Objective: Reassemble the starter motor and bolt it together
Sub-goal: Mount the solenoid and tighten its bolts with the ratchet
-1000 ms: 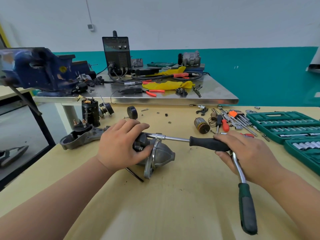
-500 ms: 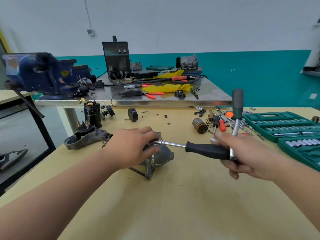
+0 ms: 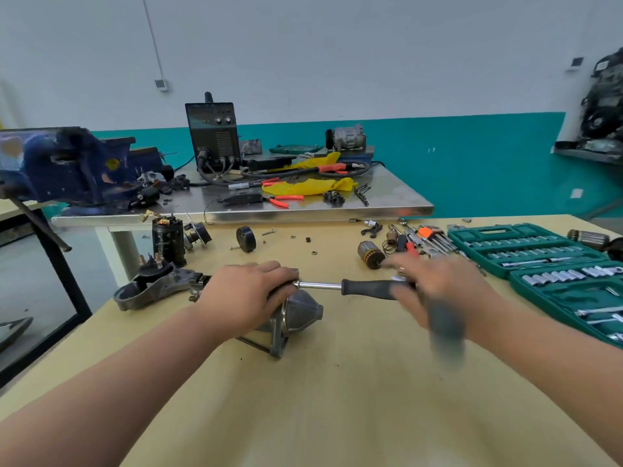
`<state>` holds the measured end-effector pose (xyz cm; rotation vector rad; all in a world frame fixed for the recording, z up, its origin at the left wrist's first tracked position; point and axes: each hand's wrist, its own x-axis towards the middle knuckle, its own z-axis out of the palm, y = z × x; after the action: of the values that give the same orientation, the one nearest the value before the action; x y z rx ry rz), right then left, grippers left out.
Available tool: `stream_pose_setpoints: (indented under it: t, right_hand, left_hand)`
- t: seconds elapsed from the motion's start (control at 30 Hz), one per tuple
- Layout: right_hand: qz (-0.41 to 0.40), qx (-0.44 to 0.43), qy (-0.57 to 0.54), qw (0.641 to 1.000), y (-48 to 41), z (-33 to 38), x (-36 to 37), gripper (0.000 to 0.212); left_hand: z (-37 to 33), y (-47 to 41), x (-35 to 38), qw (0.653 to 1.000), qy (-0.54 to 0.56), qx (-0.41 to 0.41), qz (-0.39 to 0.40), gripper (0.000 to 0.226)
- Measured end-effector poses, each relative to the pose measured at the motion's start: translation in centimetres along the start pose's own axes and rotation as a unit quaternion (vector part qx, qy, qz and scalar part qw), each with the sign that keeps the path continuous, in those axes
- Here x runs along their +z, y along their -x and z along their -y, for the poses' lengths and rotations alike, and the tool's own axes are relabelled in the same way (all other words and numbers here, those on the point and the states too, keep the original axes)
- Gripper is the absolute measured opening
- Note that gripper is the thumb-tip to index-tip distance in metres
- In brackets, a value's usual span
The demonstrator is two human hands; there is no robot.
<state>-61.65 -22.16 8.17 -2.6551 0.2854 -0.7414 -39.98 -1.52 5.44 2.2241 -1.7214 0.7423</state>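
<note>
Vise [image 3: 67, 166]: upper left of the frame, blue, idle, in the same place as a second ago.
Loose housing [image 3: 148, 288]: left of centre on the bench [image 3: 337, 399], not yet fitted, so assembly is not finished.
Left hand [image 3: 246, 294]: fingers curved over the top of the motor, pinning it down as before.
Starter motor [image 3: 300, 311]: centre of the frame, lying on the bench, nose pointing right; it has hardly shifted.
Driver [image 3: 367, 288]: its chrome shaft runs level from the motor's upper edge to the right and stays seated there.
Right hand [image 3: 438, 291]: right of centre, a blur at the driver's end; I cannot tell how it grips.
Green handle [image 3: 446, 328]: half a second ago it stood straight up, now it smears downward. That looks like another turn on the bolt, tightening under way.
Socket case [image 3: 519, 244]: right edge, lid open, untouched.
</note>
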Motion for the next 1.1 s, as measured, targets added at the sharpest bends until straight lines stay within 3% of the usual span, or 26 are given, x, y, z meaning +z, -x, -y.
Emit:
stream_pose_setpoints:
  t: [0.03, 0.07, 0.13, 0.2, 0.27, 0.33, 0.4, 0.57, 0.87, 0.93, 1.0, 1.07, 1.1]
  right_hand:
    - [-0.018, -0.073, 0.063, 0.995, 0.0, -0.2, 0.2, 0.037]
    - [0.031, -0.045, 0.015, 0.998, -0.1, 0.0, 0.3, 0.033]
    - [0.014, 0.054, -0.077, 0.995, -0.3, 0.3, 0.8, 0.033]
    - [0.059, 0.154, -0.112, 0.98, -0.8, 0.0, 1.4, 0.032]
    - [0.069, 0.115, -0.058, 0.989, -0.5, 0.1, 1.4, 0.028]
    - [0.019, 0.003, 0.055, 0.998, 0.2, -0.5, 1.3, 0.024]
    - [-0.003, -0.029, 0.083, 0.996, 0.4, -0.3, 1.2, 0.032]
    - [-0.019, 0.108, -0.083, 0.991, -0.7, -0.3, 2.2, 0.034]
    - [0.053, 0.211, -0.158, 0.963, -0.9, -0.4, 2.2, 0.035]
    - [0.07, 0.153, -0.071, 0.983, -0.7, -0.3, 1.9, 0.041]
    - [0.025, -0.014, 0.127, 0.991, -0.5, -0.5, 1.2, 0.046]
    - [-0.036, -0.216, 0.249, 0.943, -0.7, -1.3, 1.0, 0.042]
    - [-0.061, -0.247, 0.23, 0.939, -0.7, -1.3, 1.1, 0.041]
  left_hand:
    - [-0.1, 0.0, 0.0, 1.0, -0.003, 0.001, -0.002, 0.03]
    - [-0.1, 0.0, -0.1, 1.0, -0.008, 0.006, -0.007, 0.031]
    - [-0.1, 0.0, -0.3, 1.0, -0.009, 0.018, -0.005, 0.035]
    - [0.1, 0.1, -0.3, 1.0, -0.012, 0.016, -0.011, 0.034]
    - [0.2, 0.0, -0.2, 1.0, -0.016, 0.011, -0.015, 0.025]
    - [0.2, 0.0, -0.1, 0.999, -0.026, 0.005, -0.024, 0.021]
    - [0.2, 0.1, -0.2, 0.999, -0.033, 0.001, -0.02, 0.024]
    - [-0.7, 0.3, -0.1, 0.997, -0.048, -0.029, -0.048, 0.036]
    - [-1.0, 0.4, 0.0, 0.996, -0.041, -0.047, -0.058, 0.026]
    - [-0.7, 0.3, 0.3, 0.996, -0.037, -0.039, -0.072, 0.032]
    - [-0.4, 0.1, 0.4, 0.997, -0.025, -0.038, -0.059, 0.039]
    - [-0.3, 0.1, 0.5, 0.998, -0.017, -0.04, -0.054, 0.041]
    - [-0.3, 0.1, 0.5, 0.997, -0.02, -0.042, -0.055, 0.041]
